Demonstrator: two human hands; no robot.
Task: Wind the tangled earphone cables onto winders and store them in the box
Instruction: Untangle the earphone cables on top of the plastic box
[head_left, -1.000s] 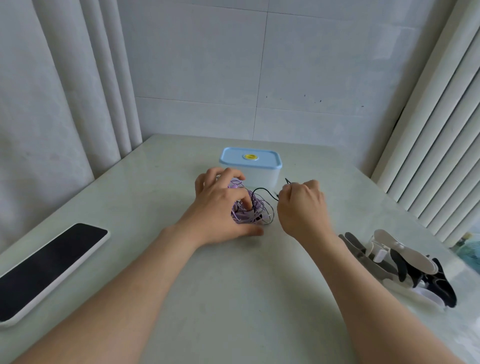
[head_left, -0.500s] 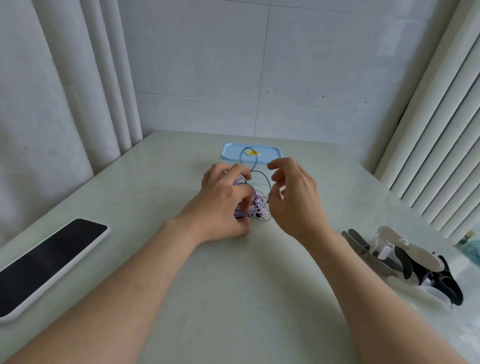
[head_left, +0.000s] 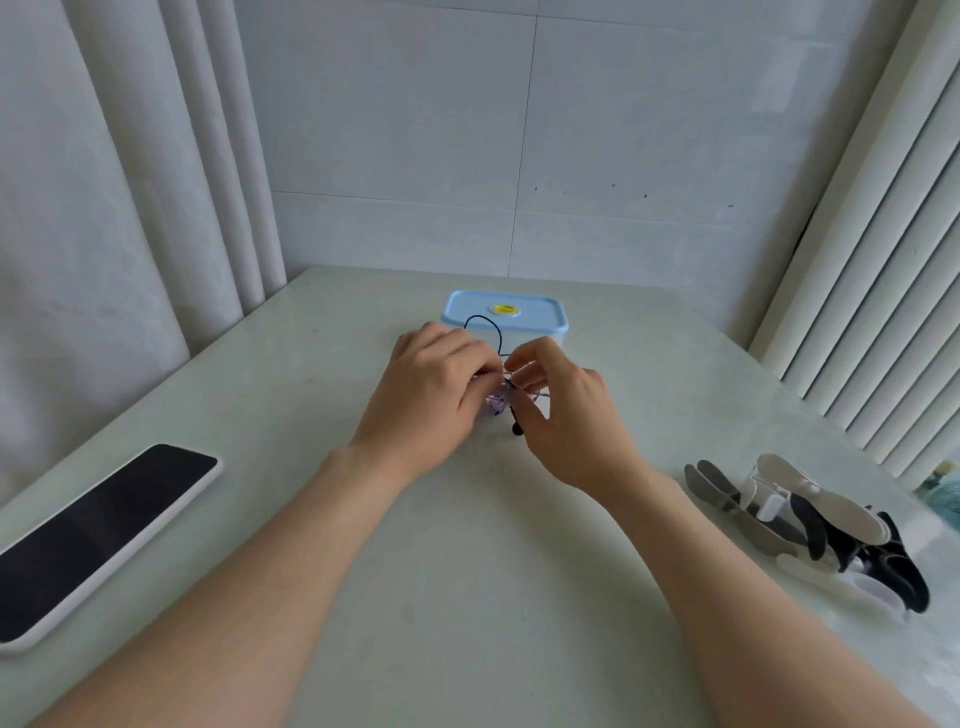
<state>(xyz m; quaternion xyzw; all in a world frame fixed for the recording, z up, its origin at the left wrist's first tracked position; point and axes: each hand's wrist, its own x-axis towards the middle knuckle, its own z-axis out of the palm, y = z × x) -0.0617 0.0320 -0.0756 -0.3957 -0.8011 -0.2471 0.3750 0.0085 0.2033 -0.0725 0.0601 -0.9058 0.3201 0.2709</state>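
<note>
A tangle of purple earphone cable (head_left: 494, 406) lies on the table just in front of the box, mostly hidden under my hands. My left hand (head_left: 428, 397) curls over it and holds it. A thin black cable (head_left: 483, 325) loops up in front of the box, and its black end hangs down between my hands. My right hand (head_left: 563, 415) pinches this black cable with thumb and forefinger beside the left hand. The storage box (head_left: 506, 317), with a light blue lid and a yellow sticker, stands closed right behind both hands.
A pile of white, grey and black winders (head_left: 810, 525) lies on the table at the right. A phone (head_left: 98, 530) with a dark screen lies at the left edge. Curtains hang left, slatted blinds right.
My right hand has dropped from in front of the box lid and moved close to the left hand. The black cable's loop now stands smaller above the left hand.
</note>
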